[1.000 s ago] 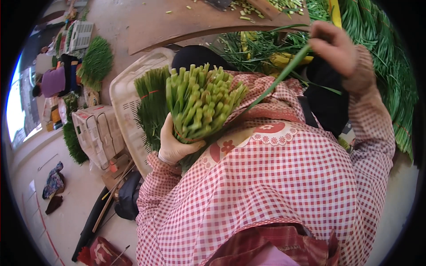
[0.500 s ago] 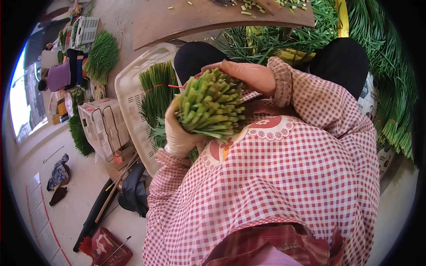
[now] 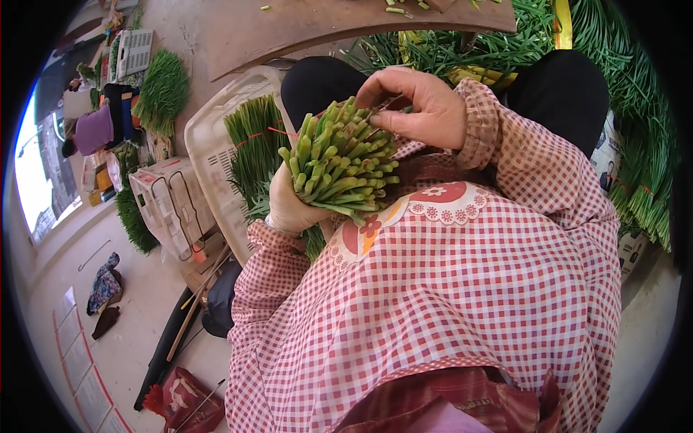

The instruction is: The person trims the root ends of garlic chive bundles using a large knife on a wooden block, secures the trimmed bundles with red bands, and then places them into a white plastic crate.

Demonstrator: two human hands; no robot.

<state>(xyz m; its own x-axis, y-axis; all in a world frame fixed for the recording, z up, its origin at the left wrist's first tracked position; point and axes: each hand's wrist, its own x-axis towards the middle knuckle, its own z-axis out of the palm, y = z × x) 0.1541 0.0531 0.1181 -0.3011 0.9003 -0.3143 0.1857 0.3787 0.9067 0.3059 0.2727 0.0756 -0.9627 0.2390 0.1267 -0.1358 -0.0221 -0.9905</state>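
My left hand (image 3: 287,203), in a pale glove, is wrapped round a thick bunch of green vegetable stems (image 3: 338,162). The cut ends face up toward me, and the leafy part is hidden below. At the bunch's far right edge, my right hand (image 3: 431,110) is bare, with thumb and fingers bent into a pinch against the outer stems. What lies between those fingertips is too small to make out. A thin red tie (image 3: 283,132) sticks out at the bunch's left side.
A white plastic crate (image 3: 198,141) with tied green bundles (image 3: 253,130) stands at my left. Beyond my knees is a brown board (image 3: 310,32) with cut stem bits. Greens (image 3: 613,65) are heaped at the right. A person in purple (image 3: 94,130) is at the far left.
My right hand has gone from lying flat over the bunch's far side to a bent-finger pinch at its right edge. The left hand keeps its hold, and the stem ends look more spread.
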